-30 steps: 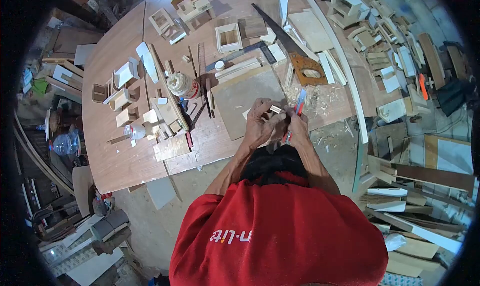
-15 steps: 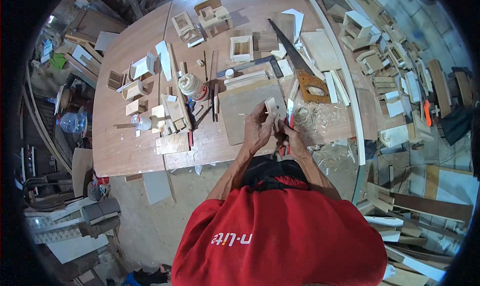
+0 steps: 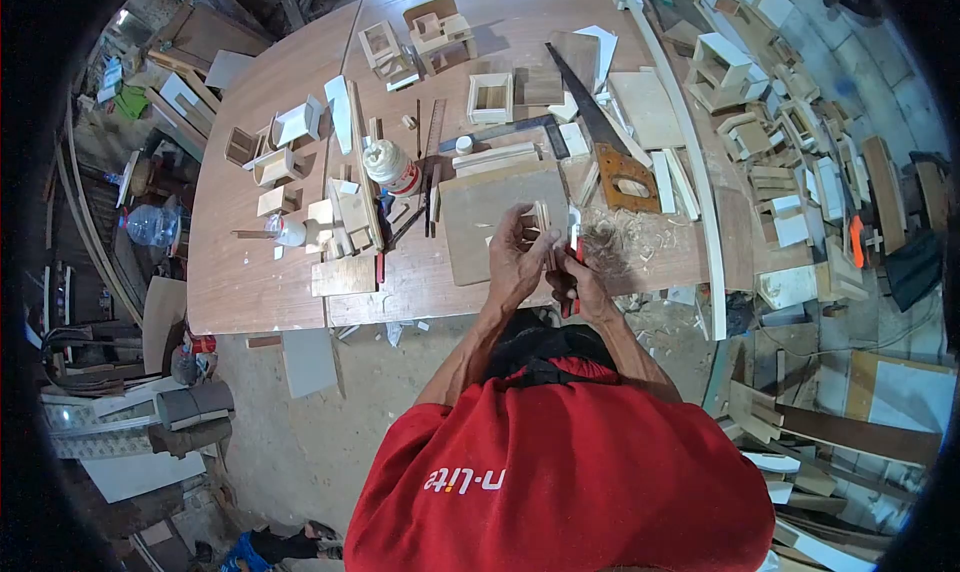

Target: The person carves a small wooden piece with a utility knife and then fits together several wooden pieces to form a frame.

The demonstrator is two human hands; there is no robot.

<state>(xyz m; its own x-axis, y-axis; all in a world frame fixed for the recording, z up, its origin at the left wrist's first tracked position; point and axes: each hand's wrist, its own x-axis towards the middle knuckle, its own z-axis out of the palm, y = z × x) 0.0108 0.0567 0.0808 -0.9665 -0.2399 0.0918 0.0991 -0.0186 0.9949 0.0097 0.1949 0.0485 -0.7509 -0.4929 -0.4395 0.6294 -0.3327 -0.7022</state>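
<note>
My left hand point(image 3: 514, 257) is closed around a small pale wood piece point(image 3: 541, 215), pinched at the fingertips over the front of the table. Close by on the right, my right hand point(image 3: 587, 284) grips a red-handled utility knife point(image 3: 579, 246), its blade pointing up and away from me beside the wood. Part of the knife's handle is hidden by my fingers. Beneath my left hand lies a flat greyish board point(image 3: 475, 222). Curled wood shavings point(image 3: 625, 250) are heaped on the table just right of my right hand.
A handsaw point(image 3: 605, 142) with a wooden handle lies beyond my hands, near a metal square point(image 3: 500, 132). Left stand a glue jar point(image 3: 392, 168), wood strips and small wooden furniture models point(image 3: 440, 34). A long white strip point(image 3: 690, 162) runs along the right.
The wood piece has turned so that its narrow edge shows more. Both hands keep their holds and stay close together. The whole view has shifted slightly.
</note>
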